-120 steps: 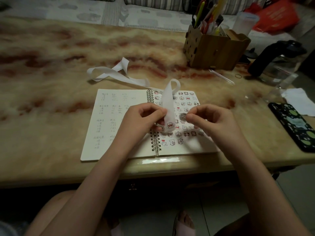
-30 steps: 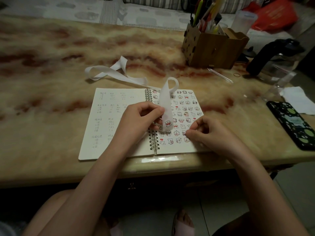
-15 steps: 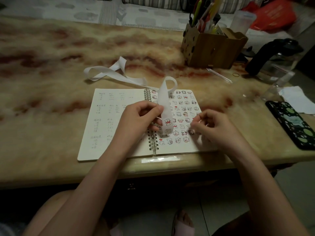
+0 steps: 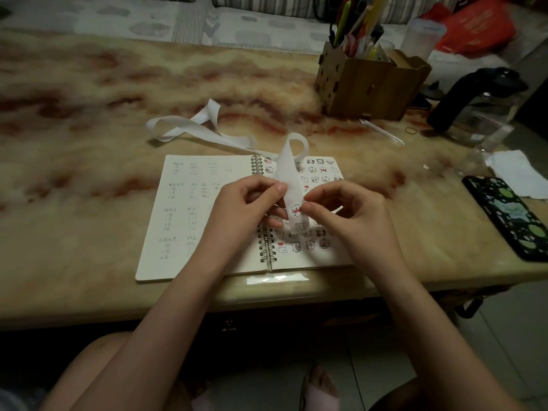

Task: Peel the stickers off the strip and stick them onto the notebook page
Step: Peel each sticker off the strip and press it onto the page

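Back from the cream spiral-notebook page (image 4: 311, 261), the right hand (image 4: 355, 221) pinches the next bear sticker (image 4: 295, 209) on the translucent white paper strip (image 4: 289, 173), which the left hand (image 4: 249, 209) clamps in its fingers above the page: another peel begins.

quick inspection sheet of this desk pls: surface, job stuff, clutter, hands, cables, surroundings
surface: marbled table, glossy.
job's things: open spiral notebook lies flat; its right page carries rows of stickers; sticker strip is held up above it, its tail trailing on the table behind.
clutter: wooden pen holder, clear pen, rubber band, glass jug, phone, crumpled paper, all right of the notebook.
grippers: left hand grips the strip; right hand fingers pinch its edge beside a bear sticker.
cables: nothing seen.
surroundings: sofa behind, red bag, tiled floor.
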A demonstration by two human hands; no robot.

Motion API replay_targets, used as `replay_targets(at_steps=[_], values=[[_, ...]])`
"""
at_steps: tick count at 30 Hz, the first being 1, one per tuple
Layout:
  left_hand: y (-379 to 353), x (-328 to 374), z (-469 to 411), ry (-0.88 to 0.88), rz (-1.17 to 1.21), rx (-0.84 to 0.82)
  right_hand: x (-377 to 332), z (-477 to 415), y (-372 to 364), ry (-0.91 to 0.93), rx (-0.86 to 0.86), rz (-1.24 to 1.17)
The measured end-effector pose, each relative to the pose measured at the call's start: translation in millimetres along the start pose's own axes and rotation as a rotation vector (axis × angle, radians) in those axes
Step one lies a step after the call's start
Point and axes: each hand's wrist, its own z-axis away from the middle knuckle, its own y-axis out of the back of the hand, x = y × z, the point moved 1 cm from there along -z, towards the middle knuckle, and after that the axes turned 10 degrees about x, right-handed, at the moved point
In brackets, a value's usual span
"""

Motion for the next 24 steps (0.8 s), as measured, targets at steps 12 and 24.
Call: replay_targets(at_steps=[12, 24], values=[[-2.4, 0.5, 1.7, -0.03, -0.051, -0.092, -1.0, -0.9, 2.8, 0.08, 0.038, 0.075], [-2.1, 0.6, 2.2, -0.069, -0.059, -0.092, -0.7, 0.5, 1.2, 0.127, 0.033, 0.109]])
